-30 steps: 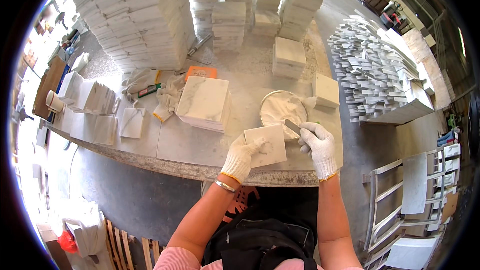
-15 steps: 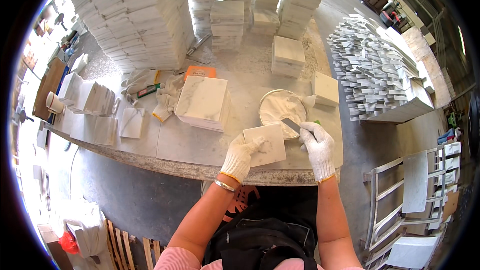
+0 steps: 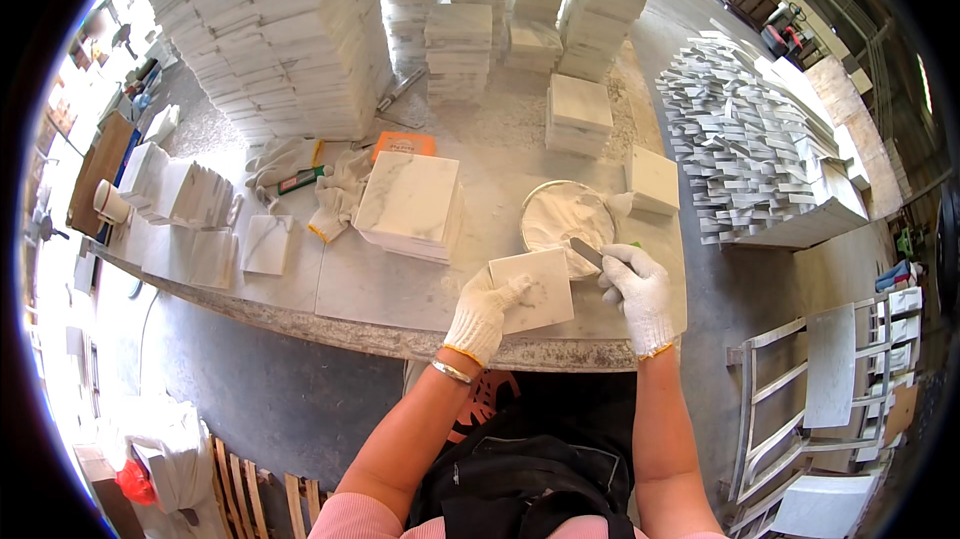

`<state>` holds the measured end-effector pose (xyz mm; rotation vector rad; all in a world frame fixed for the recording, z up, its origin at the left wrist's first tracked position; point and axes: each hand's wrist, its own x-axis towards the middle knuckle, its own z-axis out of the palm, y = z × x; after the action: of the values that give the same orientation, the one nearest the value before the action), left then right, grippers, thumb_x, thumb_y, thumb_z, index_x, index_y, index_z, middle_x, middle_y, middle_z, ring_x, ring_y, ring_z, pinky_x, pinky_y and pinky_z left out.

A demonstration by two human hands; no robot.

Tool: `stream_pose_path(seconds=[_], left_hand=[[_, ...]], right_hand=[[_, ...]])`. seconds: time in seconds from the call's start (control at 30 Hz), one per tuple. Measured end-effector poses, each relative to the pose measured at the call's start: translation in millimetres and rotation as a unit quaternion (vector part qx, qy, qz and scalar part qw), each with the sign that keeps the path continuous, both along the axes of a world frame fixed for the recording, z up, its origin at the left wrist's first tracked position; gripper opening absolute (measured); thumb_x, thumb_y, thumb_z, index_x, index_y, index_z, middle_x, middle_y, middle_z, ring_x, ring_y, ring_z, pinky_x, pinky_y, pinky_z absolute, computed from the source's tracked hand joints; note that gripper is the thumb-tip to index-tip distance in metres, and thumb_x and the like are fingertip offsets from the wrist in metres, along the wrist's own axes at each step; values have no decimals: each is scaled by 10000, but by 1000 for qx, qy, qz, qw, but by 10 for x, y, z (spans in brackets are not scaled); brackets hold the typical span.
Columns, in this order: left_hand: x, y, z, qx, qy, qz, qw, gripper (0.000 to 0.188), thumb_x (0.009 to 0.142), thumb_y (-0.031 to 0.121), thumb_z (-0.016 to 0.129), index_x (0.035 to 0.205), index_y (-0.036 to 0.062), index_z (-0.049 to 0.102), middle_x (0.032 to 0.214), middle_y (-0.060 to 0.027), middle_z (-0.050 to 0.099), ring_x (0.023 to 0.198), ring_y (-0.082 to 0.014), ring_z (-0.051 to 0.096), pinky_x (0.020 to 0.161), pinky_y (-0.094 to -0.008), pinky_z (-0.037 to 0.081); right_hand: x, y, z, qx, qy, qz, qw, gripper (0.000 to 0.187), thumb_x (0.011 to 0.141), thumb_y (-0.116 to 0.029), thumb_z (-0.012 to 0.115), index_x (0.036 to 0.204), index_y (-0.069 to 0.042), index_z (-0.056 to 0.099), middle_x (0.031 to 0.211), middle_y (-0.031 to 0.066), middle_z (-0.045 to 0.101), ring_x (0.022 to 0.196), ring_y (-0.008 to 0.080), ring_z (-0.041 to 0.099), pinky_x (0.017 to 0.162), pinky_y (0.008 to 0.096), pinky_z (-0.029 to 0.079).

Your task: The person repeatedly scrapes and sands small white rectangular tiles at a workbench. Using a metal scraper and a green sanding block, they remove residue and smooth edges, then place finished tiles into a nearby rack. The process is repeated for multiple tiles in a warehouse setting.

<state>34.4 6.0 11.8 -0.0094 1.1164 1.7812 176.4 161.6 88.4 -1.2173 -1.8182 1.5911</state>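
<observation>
Two forearms [image 3: 402, 447] forward — left grip [image 3: 480, 312] on tile [image 3: 540, 301]

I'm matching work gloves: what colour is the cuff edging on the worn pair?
Yellow-orange edging; it shows best in the head view.

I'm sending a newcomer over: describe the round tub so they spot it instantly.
Go to the right end of the worktable. Left of and beyond the gloved right hand sits the tub, holding whitish material. Its circular shape sets it apart from the square-cornered tiles nearby.
</observation>
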Motion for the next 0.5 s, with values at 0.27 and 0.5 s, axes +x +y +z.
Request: stream_pose_path(seconds=[0.27, 0.5], left_hand=[[11, -2, -24, 18, 2, 5, 1000, 282, 932, 73, 738, 1188, -5, 650, 1040, -82, 726, 863, -164, 712, 757, -322, 620], [5, -13, -15, 11, 6, -3, 1000, 285, 928, 84, 746, 1183, -2, 652, 1034, -78, 726, 864, -160, 710, 760, -319, 616]], right_hand=[[80, -46, -110, 35, 43, 10, 998, 199, 946, -85, 686, 1116, 10, 725, 870, 55, 683, 701, 96, 636, 571, 245, 517], [76, -81, -168, 125, 35, 32, 991, 178, 953, -69, 687, 1121, -32, 733, 925, 34, 688, 756, 88, 649, 599, 244, 537]])
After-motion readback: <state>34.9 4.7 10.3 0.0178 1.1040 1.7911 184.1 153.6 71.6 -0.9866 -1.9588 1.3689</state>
